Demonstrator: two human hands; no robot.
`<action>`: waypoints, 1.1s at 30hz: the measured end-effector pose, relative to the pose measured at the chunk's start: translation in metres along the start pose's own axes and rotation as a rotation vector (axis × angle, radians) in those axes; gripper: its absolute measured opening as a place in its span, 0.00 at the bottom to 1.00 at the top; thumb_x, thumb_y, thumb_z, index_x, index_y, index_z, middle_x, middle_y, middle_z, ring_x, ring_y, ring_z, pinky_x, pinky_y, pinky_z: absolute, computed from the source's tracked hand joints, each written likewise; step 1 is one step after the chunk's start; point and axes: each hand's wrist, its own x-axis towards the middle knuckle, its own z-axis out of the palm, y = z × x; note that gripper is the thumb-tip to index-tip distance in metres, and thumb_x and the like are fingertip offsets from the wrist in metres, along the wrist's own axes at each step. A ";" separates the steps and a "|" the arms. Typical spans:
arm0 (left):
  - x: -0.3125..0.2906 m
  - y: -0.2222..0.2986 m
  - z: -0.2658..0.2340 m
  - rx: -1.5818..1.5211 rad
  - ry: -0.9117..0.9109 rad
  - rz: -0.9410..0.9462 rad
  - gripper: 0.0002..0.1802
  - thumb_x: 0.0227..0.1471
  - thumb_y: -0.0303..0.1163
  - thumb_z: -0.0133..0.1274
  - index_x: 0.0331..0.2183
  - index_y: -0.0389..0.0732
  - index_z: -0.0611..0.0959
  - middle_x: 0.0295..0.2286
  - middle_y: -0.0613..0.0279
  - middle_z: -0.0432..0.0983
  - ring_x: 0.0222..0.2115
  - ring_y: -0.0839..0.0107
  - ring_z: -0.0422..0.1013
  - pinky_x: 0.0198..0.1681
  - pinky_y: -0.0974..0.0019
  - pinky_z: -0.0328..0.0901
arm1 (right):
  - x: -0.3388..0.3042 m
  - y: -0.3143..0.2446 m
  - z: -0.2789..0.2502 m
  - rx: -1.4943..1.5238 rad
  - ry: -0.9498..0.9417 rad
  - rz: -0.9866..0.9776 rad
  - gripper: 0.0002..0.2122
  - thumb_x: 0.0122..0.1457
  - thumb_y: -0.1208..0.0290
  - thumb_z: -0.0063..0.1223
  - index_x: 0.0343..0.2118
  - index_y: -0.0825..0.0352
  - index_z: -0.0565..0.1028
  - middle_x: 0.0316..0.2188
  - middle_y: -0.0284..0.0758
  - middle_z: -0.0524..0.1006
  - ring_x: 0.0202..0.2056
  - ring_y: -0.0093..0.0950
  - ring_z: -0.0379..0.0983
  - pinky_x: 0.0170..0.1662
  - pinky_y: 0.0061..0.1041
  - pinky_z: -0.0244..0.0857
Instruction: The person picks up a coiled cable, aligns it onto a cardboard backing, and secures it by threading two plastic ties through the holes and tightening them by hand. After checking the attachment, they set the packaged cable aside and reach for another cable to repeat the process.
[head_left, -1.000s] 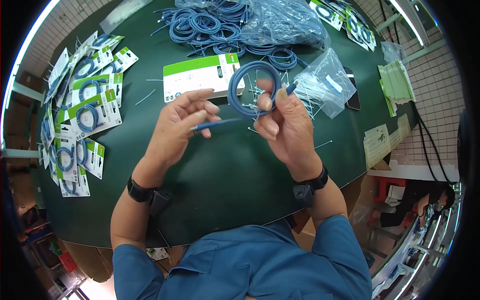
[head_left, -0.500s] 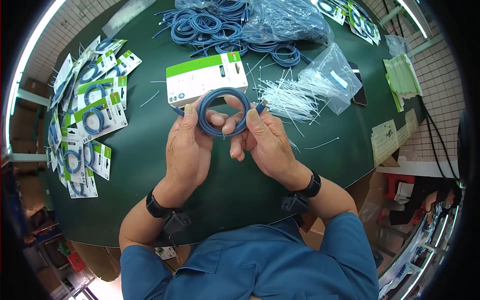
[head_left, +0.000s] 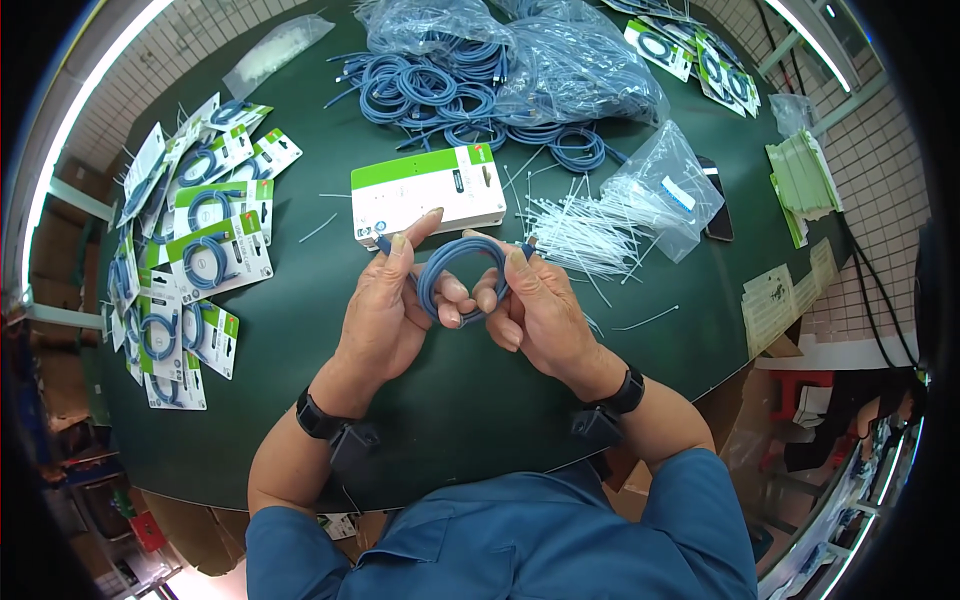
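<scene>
A blue cable wound into a ring [head_left: 432, 272] is held up between my two hands, over the near side of the table. My left hand [head_left: 385, 308] grips its left side, the thumb pressing one connector end and the index finger lifted off. On the other side my right hand [head_left: 540, 312] pinches the coil, with a connector end poking out above the thumb. Fingers of both hands curl through the ring and hide part of it. Just beyond the coil lies a stack of white and green packaging cards [head_left: 428, 200].
White cable ties [head_left: 585, 232] lie heaped right of the cards, beside a clear bag [head_left: 660, 195] and a phone [head_left: 716, 200]. Carded cables [head_left: 205, 262] pile up at left. Loose coils [head_left: 425, 88] and a plastic bag of cables [head_left: 580, 75] fill the far side. Green cards [head_left: 803, 175] sit far right.
The coil has turned and looks narrower. My left index finger has lifted off it. The table's contents appear slightly lower in the picture as the view shifted.
</scene>
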 end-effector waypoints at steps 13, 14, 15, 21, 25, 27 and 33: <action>-0.002 0.014 0.001 0.510 0.040 -0.065 0.27 0.61 0.28 0.57 0.60 0.32 0.74 0.30 0.62 0.80 0.26 0.80 0.74 0.29 0.74 0.67 | 0.006 -0.011 -0.006 -0.290 -0.156 0.090 0.21 0.78 0.53 0.39 0.42 0.68 0.75 0.27 0.27 0.71 0.19 0.14 0.63 0.23 0.16 0.60; -0.002 0.013 0.000 0.563 0.029 -0.092 0.28 0.57 0.26 0.57 0.58 0.32 0.75 0.30 0.62 0.80 0.26 0.80 0.73 0.28 0.75 0.66 | 0.006 -0.013 -0.008 -0.361 -0.195 0.105 0.21 0.78 0.53 0.39 0.40 0.68 0.75 0.27 0.27 0.70 0.19 0.14 0.64 0.23 0.16 0.60; -0.002 0.013 -0.002 0.616 0.018 -0.119 0.29 0.53 0.24 0.58 0.57 0.32 0.76 0.30 0.62 0.80 0.26 0.81 0.73 0.28 0.76 0.65 | 0.006 -0.014 -0.008 -0.432 -0.235 0.119 0.21 0.78 0.53 0.38 0.38 0.67 0.74 0.27 0.26 0.70 0.19 0.14 0.65 0.23 0.16 0.61; 0.002 0.006 -0.005 0.924 0.010 -0.121 0.29 0.46 0.22 0.59 0.53 0.33 0.79 0.27 0.66 0.79 0.23 0.83 0.71 0.25 0.77 0.63 | 0.006 -0.016 -0.007 -0.646 -0.298 0.171 0.21 0.77 0.53 0.40 0.37 0.67 0.74 0.27 0.28 0.70 0.20 0.18 0.68 0.26 0.20 0.65; -0.004 0.003 0.001 1.105 0.016 -0.084 0.18 0.48 0.25 0.61 0.44 0.35 0.85 0.21 0.63 0.78 0.21 0.75 0.72 0.28 0.69 0.68 | 0.005 -0.021 -0.008 -0.836 -0.403 0.187 0.20 0.76 0.54 0.42 0.38 0.69 0.75 0.27 0.31 0.73 0.22 0.24 0.71 0.28 0.25 0.67; -0.004 -0.002 0.000 1.321 -0.034 0.120 0.16 0.50 0.25 0.60 0.43 0.36 0.86 0.20 0.57 0.78 0.20 0.64 0.75 0.29 0.64 0.69 | 0.006 -0.023 -0.009 -0.903 -0.526 0.146 0.19 0.75 0.56 0.44 0.40 0.70 0.76 0.27 0.33 0.75 0.23 0.27 0.73 0.30 0.28 0.69; -0.006 -0.014 -0.007 1.431 -0.056 0.321 0.12 0.51 0.25 0.62 0.41 0.37 0.87 0.21 0.47 0.79 0.23 0.47 0.77 0.31 0.56 0.71 | 0.009 -0.020 -0.005 -1.008 -0.526 0.160 0.16 0.73 0.60 0.46 0.41 0.70 0.77 0.28 0.39 0.79 0.28 0.36 0.75 0.35 0.33 0.70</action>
